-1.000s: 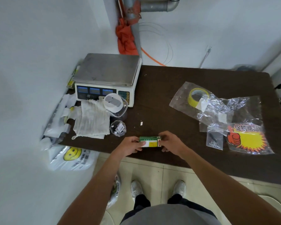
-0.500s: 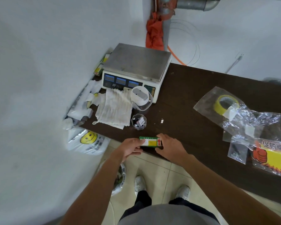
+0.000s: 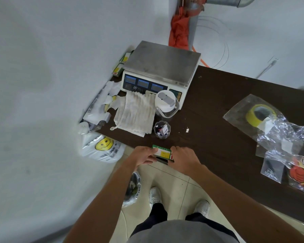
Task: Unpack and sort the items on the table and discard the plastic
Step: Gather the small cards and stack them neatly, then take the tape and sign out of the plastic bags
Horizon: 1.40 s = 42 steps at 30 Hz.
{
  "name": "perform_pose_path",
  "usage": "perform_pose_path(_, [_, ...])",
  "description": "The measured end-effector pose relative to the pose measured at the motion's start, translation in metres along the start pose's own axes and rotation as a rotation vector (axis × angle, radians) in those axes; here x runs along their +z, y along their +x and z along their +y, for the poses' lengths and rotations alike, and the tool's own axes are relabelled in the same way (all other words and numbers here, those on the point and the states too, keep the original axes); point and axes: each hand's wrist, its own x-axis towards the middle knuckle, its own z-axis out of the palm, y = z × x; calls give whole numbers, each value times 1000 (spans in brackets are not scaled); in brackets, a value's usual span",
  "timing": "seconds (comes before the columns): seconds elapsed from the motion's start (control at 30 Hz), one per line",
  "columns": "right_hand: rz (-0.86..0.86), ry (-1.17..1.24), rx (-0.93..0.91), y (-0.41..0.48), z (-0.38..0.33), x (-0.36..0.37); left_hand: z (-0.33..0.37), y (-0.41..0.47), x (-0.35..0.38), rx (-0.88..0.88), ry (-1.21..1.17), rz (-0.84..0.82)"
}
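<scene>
Green and yellow, the box (image 3: 162, 152) was at the near edge of the desk (image 3: 218, 106), held by both ends. The left hand (image 3: 144, 156) had its fingers curled round the left end, and the right hand (image 3: 184, 160) had its fingers clamped on the right. Whether film wrapped it could not be told. If it did, one hand should probably steady the box while the other peeled. Matching boxes (image 3: 120, 65) lay far left beside the scale (image 3: 160, 67), a likely place for it.
</scene>
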Motion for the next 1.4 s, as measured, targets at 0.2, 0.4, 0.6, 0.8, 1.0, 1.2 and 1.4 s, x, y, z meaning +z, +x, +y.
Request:
perform_pose_path(0.2, [-6, 73, 52, 14, -11, 2, 6, 3, -11, 79, 79, 94])
perform_pose_path(0.4, [13, 85, 80, 32, -21, -1, 11, 15, -24, 119, 250, 190])
perform_pose_path(0.6, [31, 20, 86, 38, -29, 3, 20, 17, -28, 189, 685, 266])
perform_pose_path(0.8, [45, 9, 114, 38, -31, 9, 22, 17, -21, 230, 913, 359])
perform_pose_path(1.0, [49, 56, 165, 33, -25, 4, 28, 10, -16, 312, 841, 469])
perform_pose_path(1.2, [106, 228, 282, 6, -6, -7, 53, -1, 11, 461, 654, 272])
perform_pose_path(1.4, [153, 292, 442, -23, 35, -23, 85, -1, 74, 541, 725, 52])
